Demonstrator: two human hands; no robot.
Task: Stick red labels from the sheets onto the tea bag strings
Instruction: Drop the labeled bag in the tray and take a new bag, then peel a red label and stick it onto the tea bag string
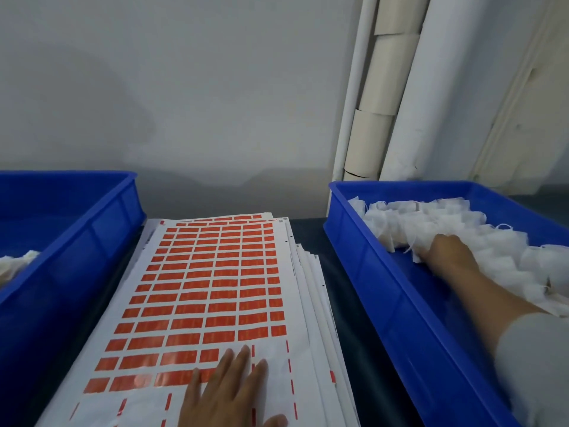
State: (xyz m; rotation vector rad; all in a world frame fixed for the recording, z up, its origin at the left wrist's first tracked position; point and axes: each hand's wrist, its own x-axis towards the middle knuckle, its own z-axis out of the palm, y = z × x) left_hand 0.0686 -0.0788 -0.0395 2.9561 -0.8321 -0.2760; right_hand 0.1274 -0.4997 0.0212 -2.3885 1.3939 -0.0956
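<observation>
A stack of white sheets [303,291] lies in the middle of the table, the top one covered in rows of red labels [215,282]; its near rows are peeled bare. My left hand [228,392] rests flat on the sheet's near end, fingers straight and spread. A pile of white tea bags [462,223] with thin strings fills the right blue tray [385,272]. My right hand [448,252] reaches into that pile, palm down; its fingertips are buried among the bags, so I cannot see whether they hold one.
A second blue tray [77,226] stands at the left with a few white tea bags [18,261] in its near corner. Cardboard rolls and white tubes [378,87] lean against the grey wall behind the right tray. The dark tabletop [335,288] shows between sheets and tray.
</observation>
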